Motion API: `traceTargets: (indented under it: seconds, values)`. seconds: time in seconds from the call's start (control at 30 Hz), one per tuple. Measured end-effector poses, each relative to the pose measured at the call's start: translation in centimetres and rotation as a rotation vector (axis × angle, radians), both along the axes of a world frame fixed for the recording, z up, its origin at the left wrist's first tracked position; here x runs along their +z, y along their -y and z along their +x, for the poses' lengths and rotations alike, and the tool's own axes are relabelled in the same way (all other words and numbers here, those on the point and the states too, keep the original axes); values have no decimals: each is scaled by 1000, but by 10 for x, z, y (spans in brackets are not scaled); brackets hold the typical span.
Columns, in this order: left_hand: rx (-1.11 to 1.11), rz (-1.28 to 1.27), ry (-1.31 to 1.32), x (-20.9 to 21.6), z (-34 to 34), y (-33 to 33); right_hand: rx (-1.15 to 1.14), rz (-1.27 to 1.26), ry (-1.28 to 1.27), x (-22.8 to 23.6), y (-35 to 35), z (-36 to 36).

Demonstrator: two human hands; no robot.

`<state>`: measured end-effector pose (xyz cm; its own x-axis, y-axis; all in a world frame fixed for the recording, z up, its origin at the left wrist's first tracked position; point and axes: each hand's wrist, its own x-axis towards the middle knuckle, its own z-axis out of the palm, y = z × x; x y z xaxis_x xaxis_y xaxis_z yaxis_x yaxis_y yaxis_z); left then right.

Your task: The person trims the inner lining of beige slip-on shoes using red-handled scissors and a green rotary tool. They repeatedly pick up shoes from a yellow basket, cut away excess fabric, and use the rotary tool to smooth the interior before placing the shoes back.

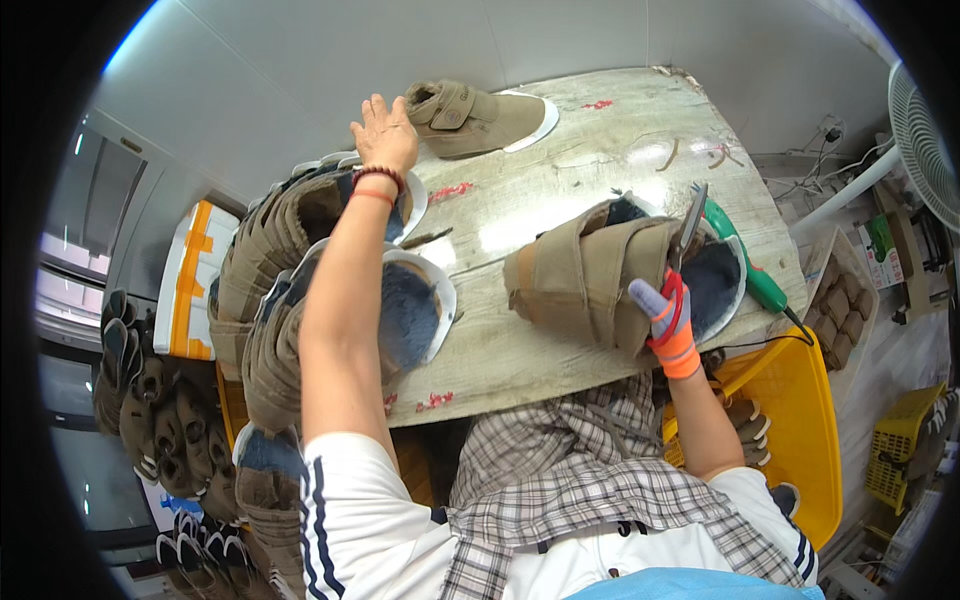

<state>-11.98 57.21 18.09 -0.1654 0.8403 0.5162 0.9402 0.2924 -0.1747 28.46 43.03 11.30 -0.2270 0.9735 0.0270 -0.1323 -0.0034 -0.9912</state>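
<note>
Holds left fingers (378, 110) spread beside the brown strapped shoe (482, 118) at top centre and grips red-handled scissors (689, 235) in right fingers (648, 298) over shoe uppers (585, 272) right of centre, presumably nested to save counter (590, 150) space.

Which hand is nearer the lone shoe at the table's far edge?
Left. The left hand is just left of the shoe; the right hand, holding scissors, is farther, by the nested shoes.
</note>
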Motion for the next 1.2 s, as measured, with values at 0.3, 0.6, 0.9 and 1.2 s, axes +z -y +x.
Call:
traceTargets:
  seconds: [0.3,0.6,0.9,1.2]
  values:
    - [-498,-55,-132,-23,-3,-36,33,2,84,2,7,7]
    - [-869,111,-231,125,80,163,44,157,-24,3,36,3]
    - [-737,86,-25,152,104,326,-20,216,43,-3,25,-1]
    - [-694,547,1963,134,73,370,-262,-69,-571,14,24,33]
